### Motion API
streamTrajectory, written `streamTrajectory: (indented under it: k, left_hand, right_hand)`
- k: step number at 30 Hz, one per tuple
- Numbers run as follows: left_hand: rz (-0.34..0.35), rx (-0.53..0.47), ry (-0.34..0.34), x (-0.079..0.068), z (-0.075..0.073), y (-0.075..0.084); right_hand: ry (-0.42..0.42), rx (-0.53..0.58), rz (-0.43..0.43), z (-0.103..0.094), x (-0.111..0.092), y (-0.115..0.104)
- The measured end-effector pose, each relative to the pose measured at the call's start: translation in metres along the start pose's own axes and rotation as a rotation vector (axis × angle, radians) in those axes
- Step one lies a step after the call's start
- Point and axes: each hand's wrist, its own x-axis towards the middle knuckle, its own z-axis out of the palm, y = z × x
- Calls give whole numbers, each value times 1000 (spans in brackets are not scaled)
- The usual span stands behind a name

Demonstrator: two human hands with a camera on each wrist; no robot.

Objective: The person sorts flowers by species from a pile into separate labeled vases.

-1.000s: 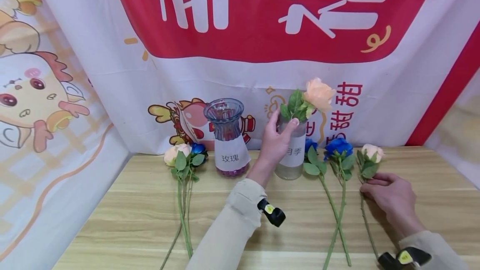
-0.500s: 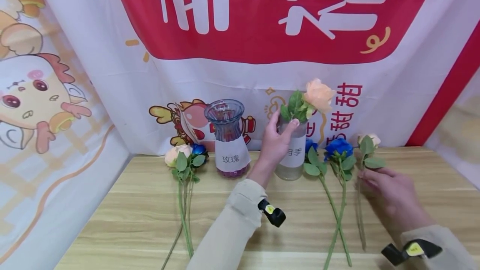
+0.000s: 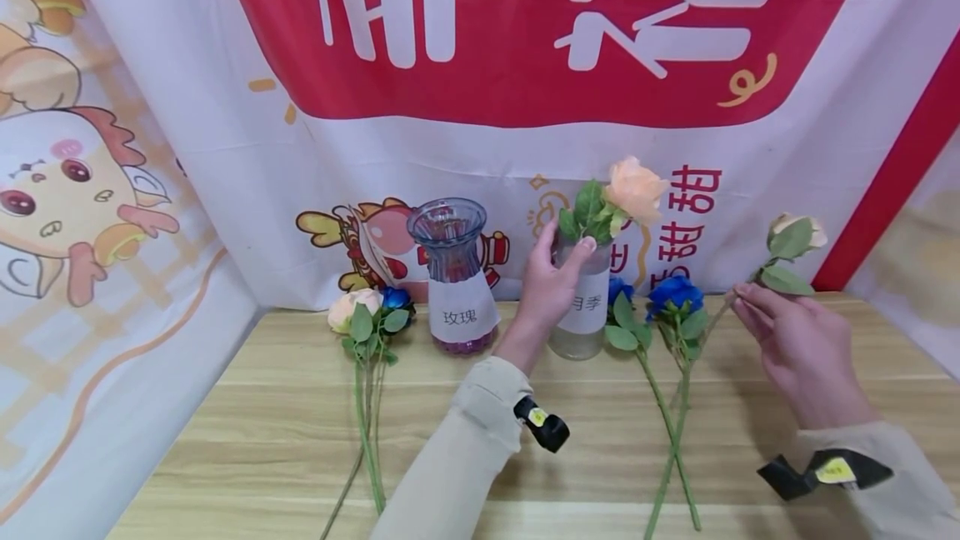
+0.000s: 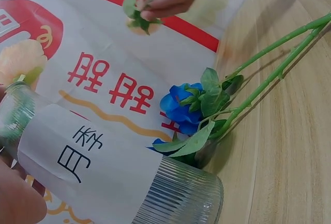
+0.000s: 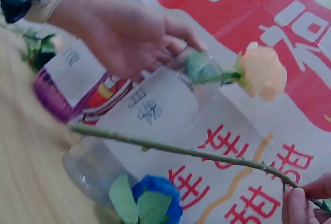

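My left hand (image 3: 551,286) grips the upper part of a clear glass vase (image 3: 577,344) bearing a white paper label. A peach rose (image 3: 636,188) stands in that vase, leaves at its mouth. In my right hand (image 3: 806,348), thumb and fingers pinch a cream-pink rose (image 3: 798,233) just under its leaves. Its head tips up to the right and its stem slants down to the left. The right wrist view shows the bare stem (image 5: 196,154) crossing in front of the vase. Two blue roses (image 3: 675,297) lie on the table between the hands, their stems crossed.
A second glass vase (image 3: 459,307), blue-grey above and purple at its base, stands left of the clear one. Beside it lie a pale pink rose (image 3: 354,311) and a blue rose (image 3: 397,300). Printed cloth (image 3: 465,152) hangs behind the wooden table (image 3: 262,440).
My right hand has lifted the cream-pink rose off the table, raising and tilting it so the head leans right. The left hand stays on the clear vase.
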Motion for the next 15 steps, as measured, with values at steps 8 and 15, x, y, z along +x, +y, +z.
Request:
streamTrajectory:
  k: [8,15]
  left_hand:
    - [-2,-2,4,1,2,-3]
    - [6,11,0,0,1,0]
  right_hand:
    - [106,157,-24,25,-2,-3]
    - [131,258,-100,46,1,-8]
